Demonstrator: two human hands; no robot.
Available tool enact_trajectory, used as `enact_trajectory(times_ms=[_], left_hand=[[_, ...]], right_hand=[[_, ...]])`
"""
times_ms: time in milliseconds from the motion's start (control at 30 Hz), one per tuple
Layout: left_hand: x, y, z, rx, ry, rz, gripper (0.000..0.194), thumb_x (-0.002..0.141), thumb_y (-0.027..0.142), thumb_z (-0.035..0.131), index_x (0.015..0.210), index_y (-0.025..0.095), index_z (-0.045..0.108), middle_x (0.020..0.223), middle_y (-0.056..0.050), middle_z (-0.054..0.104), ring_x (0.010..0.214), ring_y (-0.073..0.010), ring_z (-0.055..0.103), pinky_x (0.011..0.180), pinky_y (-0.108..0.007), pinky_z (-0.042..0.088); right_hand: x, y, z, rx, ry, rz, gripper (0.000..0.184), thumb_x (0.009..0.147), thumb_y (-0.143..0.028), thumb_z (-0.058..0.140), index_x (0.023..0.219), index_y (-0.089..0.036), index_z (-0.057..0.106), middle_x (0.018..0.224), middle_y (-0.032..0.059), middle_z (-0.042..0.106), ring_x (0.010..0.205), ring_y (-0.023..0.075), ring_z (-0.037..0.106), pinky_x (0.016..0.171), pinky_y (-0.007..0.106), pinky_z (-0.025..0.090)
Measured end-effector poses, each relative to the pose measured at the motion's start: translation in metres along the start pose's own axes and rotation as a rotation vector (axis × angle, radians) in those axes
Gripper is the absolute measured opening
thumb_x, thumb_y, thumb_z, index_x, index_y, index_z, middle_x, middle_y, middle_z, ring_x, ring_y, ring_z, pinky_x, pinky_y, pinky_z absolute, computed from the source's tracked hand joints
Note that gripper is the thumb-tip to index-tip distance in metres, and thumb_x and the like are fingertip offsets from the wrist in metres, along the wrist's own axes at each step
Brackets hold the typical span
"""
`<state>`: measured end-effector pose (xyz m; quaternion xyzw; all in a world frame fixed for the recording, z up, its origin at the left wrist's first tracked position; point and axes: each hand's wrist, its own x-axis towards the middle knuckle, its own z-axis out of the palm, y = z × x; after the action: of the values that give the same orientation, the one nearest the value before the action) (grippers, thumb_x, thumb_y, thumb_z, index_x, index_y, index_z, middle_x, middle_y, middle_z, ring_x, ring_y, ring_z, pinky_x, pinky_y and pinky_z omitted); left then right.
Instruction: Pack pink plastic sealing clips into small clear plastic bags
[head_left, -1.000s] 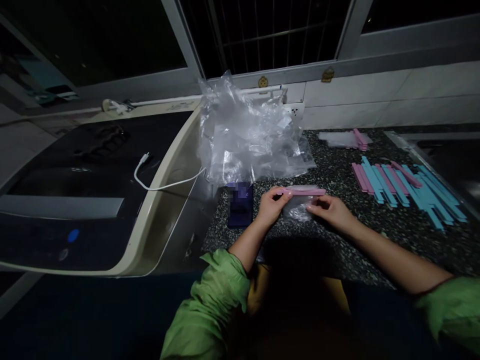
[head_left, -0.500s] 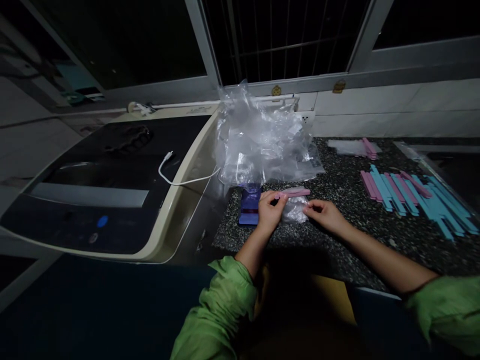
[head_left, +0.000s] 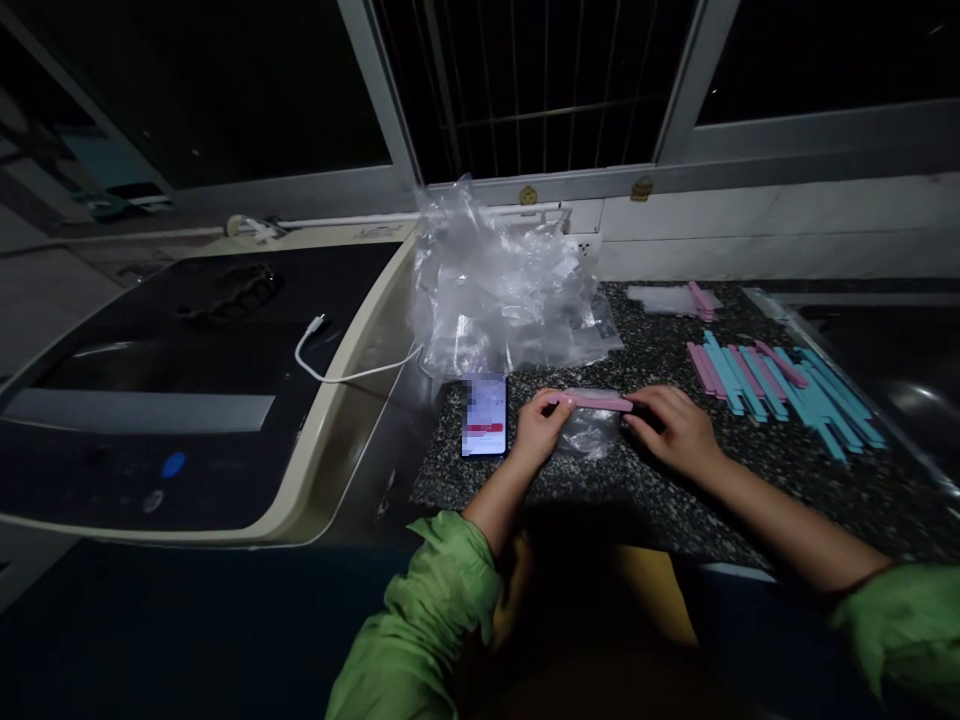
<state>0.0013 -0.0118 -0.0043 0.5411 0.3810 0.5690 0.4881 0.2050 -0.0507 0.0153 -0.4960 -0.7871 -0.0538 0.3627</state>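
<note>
A slim pink bag clip (head_left: pixel 600 402) lies level across the top of a small clear plastic bag (head_left: pixel 589 432) above the speckled counter. My left hand (head_left: pixel 541 425) is closed, with thumb and fingers pinching the clip's left end. My right hand (head_left: pixel 679 428) is closed at the clip's right end, its fingertips touching it. The lower part of the bag hangs crumpled between both hands. To the left of my left hand lies a phone (head_left: pixel 484 418) with its screen lit.
A heap of clear plastic bags (head_left: pixel 502 290) sits behind my hands. Several pink and blue clips (head_left: pixel 787 385) lie to the right. Farther back is a white packet (head_left: pixel 660 298) with a pink clip (head_left: pixel 701 300). A washing machine (head_left: pixel 330 440) with a white cable (head_left: pixel 352 378) stands left.
My right hand has moved from the bag's right side up to the clip's right end. The phone screen looks brighter. The whole view has shifted slightly right.
</note>
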Motion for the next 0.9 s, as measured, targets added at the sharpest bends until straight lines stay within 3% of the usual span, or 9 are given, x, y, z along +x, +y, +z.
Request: enact_trajectory(times_ms=[200,333,500,700,900], left_hand=[[0.001,0.003,0.012,-0.096,-0.022,-0.153,0.034,0.057,0.047,0.072,0.067,0.015,0.064,0.065,0.002,0.061,0.067,-0.0122,0.052,0.071,-0.026,0.041],[0.004,0.004,0.027,-0.169,-0.062,-0.211,0.035,0.054,0.044,0.075,0.072,0.015,0.065,0.067,0.002,0.062,0.065,-0.0112,0.052,0.069,-0.024,0.04],[0.012,-0.005,0.049,-0.184,-0.217,-0.392,0.032,0.053,0.034,0.077,0.072,0.013,0.064,0.064,0.001,0.062,0.06,-0.0111,0.052,0.066,-0.025,0.04],[0.032,-0.017,0.081,-0.205,-0.116,-0.407,0.013,0.059,0.018,0.068,0.07,0.013,0.063,0.061,0.002,0.061,0.058,-0.0108,0.052,0.068,-0.025,0.043],[0.051,-0.031,0.112,-0.323,-0.097,-0.434,0.024,0.063,0.021,0.069,0.084,0.012,0.064,0.072,-0.001,0.066,0.069,-0.0147,0.059,0.078,-0.03,0.046]], right_hand=[[-0.001,0.002,-0.007,-0.278,0.045,-0.184,0.016,0.085,-0.028,0.054,0.088,-0.017,0.065,0.081,0.0055,0.069,0.075,0.017,0.057,0.067,0.028,0.042],[0.003,0.008,-0.016,-0.381,0.088,-0.226,0.016,0.084,-0.029,0.055,0.082,-0.017,0.066,0.076,0.004,0.069,0.07,0.0155,0.055,0.063,0.027,0.038],[0.008,0.025,-0.027,-0.418,0.089,-0.183,0.02,0.085,-0.031,0.054,0.079,-0.017,0.066,0.074,0.0045,0.069,0.07,0.0158,0.056,0.063,0.027,0.037],[0.013,0.049,-0.033,-0.488,0.024,-0.105,0.03,0.086,-0.037,0.048,0.074,-0.016,0.065,0.07,0.0062,0.067,0.069,0.0167,0.056,0.063,0.027,0.035],[0.022,0.073,-0.035,-0.595,-0.05,0.004,0.035,0.087,-0.038,0.043,0.072,-0.015,0.065,0.068,0.008,0.066,0.069,0.0182,0.056,0.062,0.028,0.032]])
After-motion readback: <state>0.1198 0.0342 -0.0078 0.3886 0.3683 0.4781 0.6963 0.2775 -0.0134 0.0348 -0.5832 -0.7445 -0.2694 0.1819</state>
